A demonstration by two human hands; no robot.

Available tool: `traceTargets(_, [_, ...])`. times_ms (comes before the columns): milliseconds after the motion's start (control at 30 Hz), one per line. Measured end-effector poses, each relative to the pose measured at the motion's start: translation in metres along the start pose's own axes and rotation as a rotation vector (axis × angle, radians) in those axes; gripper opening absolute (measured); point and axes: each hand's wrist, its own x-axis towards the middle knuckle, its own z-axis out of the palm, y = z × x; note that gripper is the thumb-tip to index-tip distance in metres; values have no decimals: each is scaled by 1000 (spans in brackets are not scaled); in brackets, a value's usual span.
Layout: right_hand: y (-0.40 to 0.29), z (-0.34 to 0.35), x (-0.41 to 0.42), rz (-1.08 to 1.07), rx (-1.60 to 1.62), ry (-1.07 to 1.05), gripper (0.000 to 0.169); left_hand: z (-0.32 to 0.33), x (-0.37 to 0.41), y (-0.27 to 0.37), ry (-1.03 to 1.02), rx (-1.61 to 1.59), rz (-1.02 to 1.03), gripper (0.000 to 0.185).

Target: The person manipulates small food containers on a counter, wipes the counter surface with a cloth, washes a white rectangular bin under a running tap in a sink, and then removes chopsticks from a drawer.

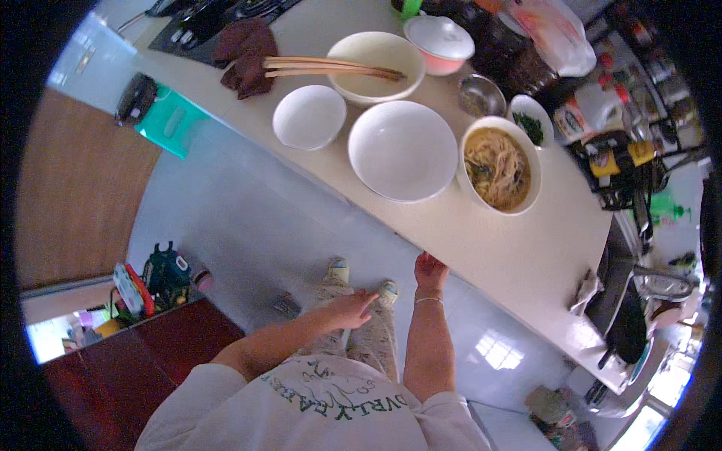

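Observation:
My left hand [352, 311] hangs in front of my body with nothing in it, its fingers loosely apart. My right hand [431, 272] is at the front edge of the pale countertop [536, 259]; its fingertips are hidden there, so a grip cannot be made out. Nearest on the counter are a large white bowl [403, 151] with nothing in it and a bowl of noodle soup [498, 169]. A smaller white bowl [309, 117] stands to the left. Behind it, a cream basin [361, 51] has long wooden chopsticks [316, 66] lying across its rim.
A red-and-white lidded pot [441, 45], a steel bowl [481, 96] and a dish of chopped greens [529, 125] stand along the back. A dark brown cloth [246, 56] lies near the cooktop [192, 34]. On the floor is a turquoise stool [172, 121]. A sink [620, 304] is at right.

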Motion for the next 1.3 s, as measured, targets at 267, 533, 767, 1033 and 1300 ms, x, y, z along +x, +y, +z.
traceTargets(267, [4,-21,1,54,35,140,12,6,26,12,81,125,71,68])
traceTargets(533, [20,-39,-17,75,-58,236,10,4,55,14,96,136,27,69])
traceTargets(767, [39,-121,-45,106,-433,237,11,16,56,0,91,228,26,75])
traceTargets(1033, [29,-125,-123,324,-280,261,13,32,6,27,-76,298,-138,70])
traceTargets(1300, [3,-136,-159,801,-438,-139,12,32,-22,2,40,203,-95,51])
